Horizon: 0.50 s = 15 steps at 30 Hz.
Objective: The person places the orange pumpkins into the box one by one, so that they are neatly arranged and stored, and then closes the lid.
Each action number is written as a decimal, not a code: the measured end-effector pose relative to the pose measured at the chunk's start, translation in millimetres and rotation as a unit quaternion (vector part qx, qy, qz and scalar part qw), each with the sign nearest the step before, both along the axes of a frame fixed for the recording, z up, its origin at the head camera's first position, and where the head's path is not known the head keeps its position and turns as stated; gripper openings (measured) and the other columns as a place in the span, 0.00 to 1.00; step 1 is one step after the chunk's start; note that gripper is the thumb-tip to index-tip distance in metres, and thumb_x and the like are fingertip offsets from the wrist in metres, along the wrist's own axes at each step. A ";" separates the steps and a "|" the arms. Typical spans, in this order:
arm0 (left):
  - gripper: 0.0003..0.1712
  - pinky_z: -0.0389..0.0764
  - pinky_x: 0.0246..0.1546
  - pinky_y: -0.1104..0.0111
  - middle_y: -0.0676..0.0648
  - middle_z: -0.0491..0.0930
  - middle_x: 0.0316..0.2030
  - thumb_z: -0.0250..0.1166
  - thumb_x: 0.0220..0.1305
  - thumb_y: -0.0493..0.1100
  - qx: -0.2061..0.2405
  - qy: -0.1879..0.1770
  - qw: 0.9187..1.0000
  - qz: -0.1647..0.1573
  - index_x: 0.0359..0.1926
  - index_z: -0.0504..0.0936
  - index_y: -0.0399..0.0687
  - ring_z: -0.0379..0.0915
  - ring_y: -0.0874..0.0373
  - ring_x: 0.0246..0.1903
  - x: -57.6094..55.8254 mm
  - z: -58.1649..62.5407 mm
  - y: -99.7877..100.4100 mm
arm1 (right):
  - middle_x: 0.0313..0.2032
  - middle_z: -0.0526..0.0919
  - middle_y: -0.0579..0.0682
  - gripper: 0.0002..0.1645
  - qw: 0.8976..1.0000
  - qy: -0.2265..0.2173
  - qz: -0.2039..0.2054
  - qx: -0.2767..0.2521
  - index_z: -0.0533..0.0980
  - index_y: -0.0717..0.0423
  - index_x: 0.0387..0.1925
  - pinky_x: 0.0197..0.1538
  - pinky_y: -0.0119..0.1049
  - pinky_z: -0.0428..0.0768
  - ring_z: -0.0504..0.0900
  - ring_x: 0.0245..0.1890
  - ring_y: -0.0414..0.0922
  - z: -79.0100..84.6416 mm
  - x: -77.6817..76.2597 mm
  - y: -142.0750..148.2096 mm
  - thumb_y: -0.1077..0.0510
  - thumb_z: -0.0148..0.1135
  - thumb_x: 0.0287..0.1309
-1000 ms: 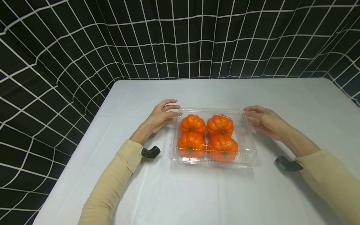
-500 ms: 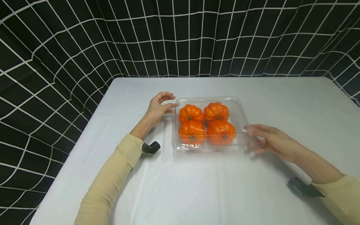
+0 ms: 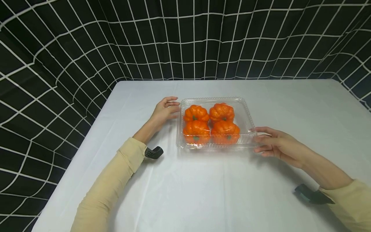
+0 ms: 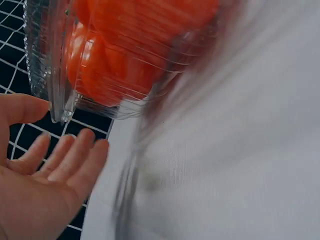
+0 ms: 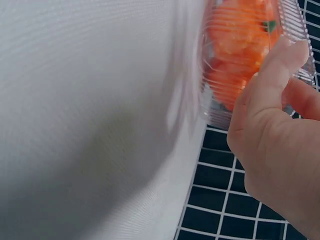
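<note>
A clear plastic clamshell box [image 3: 244, 114] lies on the table with several small orange pumpkins [image 3: 196, 131] inside, grouped toward its left; the right end holds none. My left hand [image 3: 166, 111] is at the box's left side, fingers loosely bent. In the left wrist view its thumb [image 4: 25, 109] meets the rim [image 4: 57, 112], while the other fingers spread below it. At the front right corner is my right hand [image 3: 278, 146], fingertips right at the rim and not wrapped round it. The right wrist view shows its fingers [image 5: 272, 75] overlapping the box's side [image 5: 217, 116].
A white cloth covers the table [image 3: 185, 190]. Black curtain with a white grid [image 3: 200, 38] hangs behind it and along both sides. Dark wrist-worn devices [image 3: 154, 152] stick out from both beige sleeves.
The box has shifted away toward the table's back. My right hand has gone from its upper right side to the front right corner, while the left has moved slightly back and left.
</note>
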State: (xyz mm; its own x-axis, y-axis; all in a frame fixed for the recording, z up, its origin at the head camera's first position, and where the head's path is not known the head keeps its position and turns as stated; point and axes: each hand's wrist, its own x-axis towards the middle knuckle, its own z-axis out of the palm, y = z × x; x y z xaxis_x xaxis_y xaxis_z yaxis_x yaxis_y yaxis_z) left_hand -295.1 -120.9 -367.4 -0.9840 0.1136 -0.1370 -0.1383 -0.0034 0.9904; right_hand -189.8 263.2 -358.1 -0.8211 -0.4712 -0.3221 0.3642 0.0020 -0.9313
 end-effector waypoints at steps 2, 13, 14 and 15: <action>0.26 0.78 0.47 0.57 0.38 0.72 0.56 0.57 0.66 0.33 -0.028 -0.026 0.999 -0.017 0.65 0.65 0.40 0.74 0.47 0.49 7.0 2.7 -3.8 | 0.44 0.77 0.57 0.19 1.000 0.000 -0.002 -0.008 0.63 0.52 0.58 0.41 0.38 0.82 0.84 0.37 0.50 -1.7 0.3 -0.4 0.66 0.49 0.68; 0.20 0.81 0.35 0.66 0.40 0.78 0.44 0.52 0.72 0.48 -0.137 -0.121 0.966 -0.184 0.56 0.70 0.39 0.79 0.53 0.38 66.9 9.4 -24.2 | 0.45 0.78 0.56 0.20 0.998 0.003 -0.001 -0.059 0.69 0.49 0.56 0.44 0.39 0.81 0.84 0.38 0.51 -8.1 1.5 1.4 0.69 0.46 0.68; 0.19 0.81 0.34 0.66 0.41 0.78 0.43 0.52 0.71 0.48 -0.128 -0.125 0.965 -0.189 0.55 0.70 0.40 0.80 0.53 0.37 72.4 9.6 -24.0 | 0.45 0.79 0.56 0.20 0.998 0.003 -0.002 -0.062 0.69 0.49 0.56 0.45 0.40 0.81 0.84 0.39 0.51 -8.2 1.4 1.5 0.69 0.46 0.68; 0.18 0.81 0.34 0.66 0.41 0.79 0.42 0.53 0.71 0.47 -0.119 -0.127 0.966 -0.193 0.54 0.70 0.39 0.81 0.52 0.36 78.1 10.1 -23.3 | 0.46 0.78 0.56 0.20 0.998 0.003 -0.002 -0.064 0.69 0.49 0.56 0.45 0.40 0.81 0.84 0.39 0.52 -8.4 1.3 1.5 0.69 0.45 0.68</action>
